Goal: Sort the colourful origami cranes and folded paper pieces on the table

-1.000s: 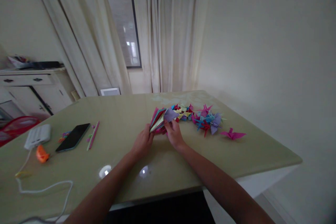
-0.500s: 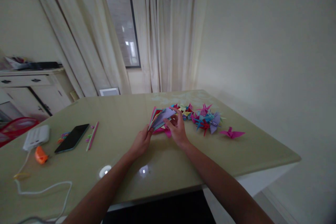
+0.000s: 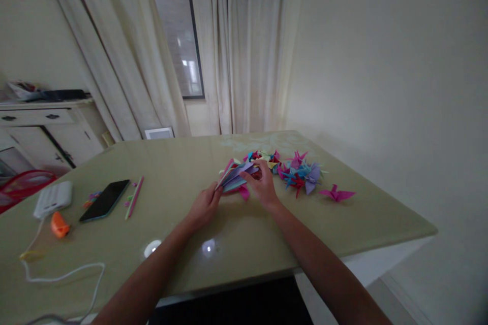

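A fanned stack of coloured paper sheets (image 3: 233, 176), purple on top with pink and light blue below, is held above the table. My left hand (image 3: 206, 204) pinches its near left corner. On the stack's right side my right hand (image 3: 263, 184) grips the purple sheets between thumb and fingers. A piece of pink paper (image 3: 244, 192) shows beneath the stack. Just behind my right hand lies a pile of folded paper pieces (image 3: 272, 158). To the right are several paper cranes (image 3: 303, 172) heaped together and a single magenta crane (image 3: 337, 193).
On the left of the greenish table (image 3: 163, 162) lie a phone (image 3: 104, 201), a pink and green stick (image 3: 134, 198), a white box-like device (image 3: 53, 199) with a white cable (image 3: 64, 279), and an orange object (image 3: 59, 225). A wall stands along the right.
The paper stack has tipped lower and its sheets have spread apart. My right hand has shifted slightly right with the purple sheets. My left hand stays almost in place.
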The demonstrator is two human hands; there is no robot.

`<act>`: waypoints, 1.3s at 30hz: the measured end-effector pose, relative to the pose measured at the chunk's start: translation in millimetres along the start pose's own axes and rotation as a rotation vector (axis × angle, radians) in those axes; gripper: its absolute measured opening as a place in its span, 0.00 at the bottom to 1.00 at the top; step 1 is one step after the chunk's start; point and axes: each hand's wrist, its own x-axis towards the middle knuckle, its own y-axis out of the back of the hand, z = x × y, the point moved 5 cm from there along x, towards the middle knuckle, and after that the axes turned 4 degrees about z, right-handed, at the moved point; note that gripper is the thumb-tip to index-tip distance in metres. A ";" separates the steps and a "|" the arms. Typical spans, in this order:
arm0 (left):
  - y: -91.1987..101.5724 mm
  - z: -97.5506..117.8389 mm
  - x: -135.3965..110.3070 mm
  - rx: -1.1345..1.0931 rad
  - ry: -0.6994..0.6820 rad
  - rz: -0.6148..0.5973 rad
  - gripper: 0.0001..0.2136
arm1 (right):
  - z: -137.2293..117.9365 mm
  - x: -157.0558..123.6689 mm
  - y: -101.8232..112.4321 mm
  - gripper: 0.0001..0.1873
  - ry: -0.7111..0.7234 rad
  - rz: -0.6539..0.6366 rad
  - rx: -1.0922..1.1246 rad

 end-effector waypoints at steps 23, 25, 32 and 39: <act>-2.0 -5.4 -2.9 0.131 0.009 0.023 0.12 | 6.0 -4.9 -6.0 0.24 -0.118 -0.026 0.059; -0.1 -3.1 -4.3 0.141 0.000 0.052 0.13 | 4.3 -6.6 -10.4 0.22 -0.098 -0.084 0.059; 3.8 -1.0 -3.8 0.175 0.019 0.082 0.12 | 3.9 -19.4 -27.5 0.24 -0.106 -0.294 0.189; 3.2 -7.8 -1.7 0.306 0.019 0.021 0.10 | -2.9 -20.9 -26.0 0.29 -0.113 -0.352 0.245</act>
